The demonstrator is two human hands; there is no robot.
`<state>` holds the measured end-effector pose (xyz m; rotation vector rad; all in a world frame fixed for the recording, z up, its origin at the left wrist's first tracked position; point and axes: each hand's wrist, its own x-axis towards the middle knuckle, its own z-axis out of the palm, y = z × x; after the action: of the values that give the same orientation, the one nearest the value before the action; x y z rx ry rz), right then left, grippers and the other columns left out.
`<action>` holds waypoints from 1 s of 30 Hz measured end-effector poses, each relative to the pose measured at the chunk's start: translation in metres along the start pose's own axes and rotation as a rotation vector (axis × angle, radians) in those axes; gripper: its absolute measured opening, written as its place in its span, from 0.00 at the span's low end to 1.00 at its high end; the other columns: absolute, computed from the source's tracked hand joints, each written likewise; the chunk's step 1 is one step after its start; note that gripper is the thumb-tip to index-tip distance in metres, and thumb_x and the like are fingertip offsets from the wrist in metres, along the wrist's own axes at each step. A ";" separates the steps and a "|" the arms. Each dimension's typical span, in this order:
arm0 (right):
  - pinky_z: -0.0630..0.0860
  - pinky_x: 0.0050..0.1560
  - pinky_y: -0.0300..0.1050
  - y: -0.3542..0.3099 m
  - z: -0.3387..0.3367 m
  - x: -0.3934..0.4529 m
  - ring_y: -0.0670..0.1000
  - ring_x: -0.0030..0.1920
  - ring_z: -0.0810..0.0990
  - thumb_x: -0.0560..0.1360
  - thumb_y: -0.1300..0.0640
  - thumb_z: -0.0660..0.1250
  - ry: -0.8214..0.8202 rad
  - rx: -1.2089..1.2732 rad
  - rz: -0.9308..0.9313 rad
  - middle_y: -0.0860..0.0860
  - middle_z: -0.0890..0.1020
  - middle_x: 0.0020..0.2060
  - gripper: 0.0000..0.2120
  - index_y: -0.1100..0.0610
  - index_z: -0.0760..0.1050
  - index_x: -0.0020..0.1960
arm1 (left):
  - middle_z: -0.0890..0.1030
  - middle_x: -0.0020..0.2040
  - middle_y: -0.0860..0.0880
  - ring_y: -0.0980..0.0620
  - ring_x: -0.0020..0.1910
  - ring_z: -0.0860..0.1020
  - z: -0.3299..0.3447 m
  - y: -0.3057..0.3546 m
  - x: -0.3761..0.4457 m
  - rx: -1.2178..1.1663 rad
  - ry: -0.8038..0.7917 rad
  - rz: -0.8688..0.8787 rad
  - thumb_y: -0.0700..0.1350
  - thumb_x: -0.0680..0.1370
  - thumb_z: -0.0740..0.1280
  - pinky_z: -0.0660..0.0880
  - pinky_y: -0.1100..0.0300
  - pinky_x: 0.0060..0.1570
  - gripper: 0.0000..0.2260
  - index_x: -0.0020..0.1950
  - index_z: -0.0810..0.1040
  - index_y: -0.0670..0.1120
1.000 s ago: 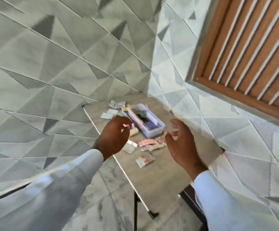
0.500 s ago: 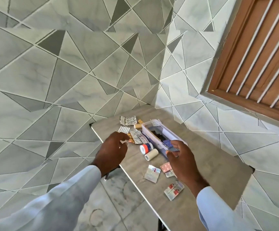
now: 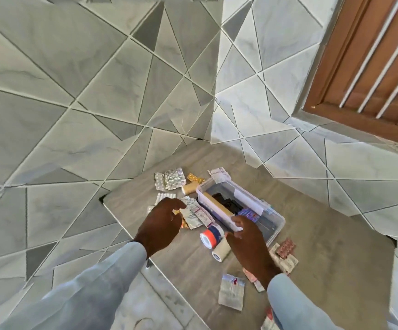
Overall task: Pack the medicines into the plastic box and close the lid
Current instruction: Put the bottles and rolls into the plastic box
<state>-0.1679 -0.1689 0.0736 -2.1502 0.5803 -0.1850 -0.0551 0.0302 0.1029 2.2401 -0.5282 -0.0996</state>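
Box [image 3: 279, 220]: clear plastic, open, mid-table; already holds a long beige pack, dark items and a purple strip. No lid that I can pick out.
Right hand [image 3: 248, 244]: fingers curled over the box's near corner rim — gripping it, it seems, to steady it.
Left hand [image 3: 162, 222]: palm down over the foil strips [image 3: 194, 214] left of the box, fingers bent; whether it has pinched one yet I cannot tell.
Medicines: blisters [image 3: 170, 179] at the far left, red strips [image 3: 286, 248] near right, a sachet [image 3: 231, 291] nearest, two tape rolls [image 3: 213, 235] just beside the box.
Handling: strips look light, thin, bendy and slick — likely best pinched by an edge or slid off the table lip; they crease easily. Rolls are firm but may roll away; take them across the width.
Box grip: thin walls probably flex, so hold by the rim.
Surface: smooth grey table [image 3: 324, 258], little friction.
Room: table stands in a corner of geometric grey tiled walls [image 3: 98, 91]; wooden shutter [image 3: 371, 55] at far right.
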 end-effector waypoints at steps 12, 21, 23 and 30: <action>0.67 0.67 0.43 -0.005 0.074 0.039 0.50 0.65 0.72 0.71 0.48 0.71 0.008 -0.036 0.406 0.48 0.72 0.67 0.29 0.49 0.66 0.69 | 0.76 0.55 0.52 0.50 0.51 0.76 0.019 -0.079 0.136 0.015 -0.447 0.129 0.42 0.75 0.66 0.73 0.57 0.56 0.14 0.55 0.72 0.59; 0.59 0.73 0.46 -0.015 0.100 0.061 0.52 0.73 0.63 0.68 0.43 0.73 0.056 -0.257 0.542 0.50 0.63 0.75 0.42 0.50 0.56 0.75 | 0.74 0.54 0.54 0.53 0.49 0.75 0.025 -0.103 0.201 0.085 -0.637 0.202 0.39 0.73 0.66 0.69 0.63 0.53 0.15 0.56 0.73 0.56; 0.60 0.73 0.49 -0.011 0.100 0.063 0.53 0.74 0.63 0.67 0.43 0.74 0.044 -0.314 0.556 0.50 0.63 0.75 0.44 0.50 0.55 0.76 | 0.75 0.58 0.52 0.51 0.51 0.76 0.031 -0.106 0.209 0.100 -0.670 0.211 0.40 0.74 0.66 0.71 0.61 0.55 0.16 0.59 0.74 0.53; 0.63 0.70 0.49 -0.002 0.098 0.069 0.54 0.69 0.66 0.67 0.42 0.70 -0.058 -0.483 0.443 0.50 0.69 0.70 0.38 0.49 0.61 0.72 | 0.74 0.63 0.52 0.50 0.61 0.74 0.055 -0.098 0.222 0.163 -0.688 0.261 0.42 0.75 0.65 0.71 0.58 0.62 0.18 0.64 0.71 0.52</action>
<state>-0.0740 -0.1290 0.0107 -2.4009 1.1385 0.2874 0.1672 -0.0413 0.0159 2.2367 -1.2244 -0.7285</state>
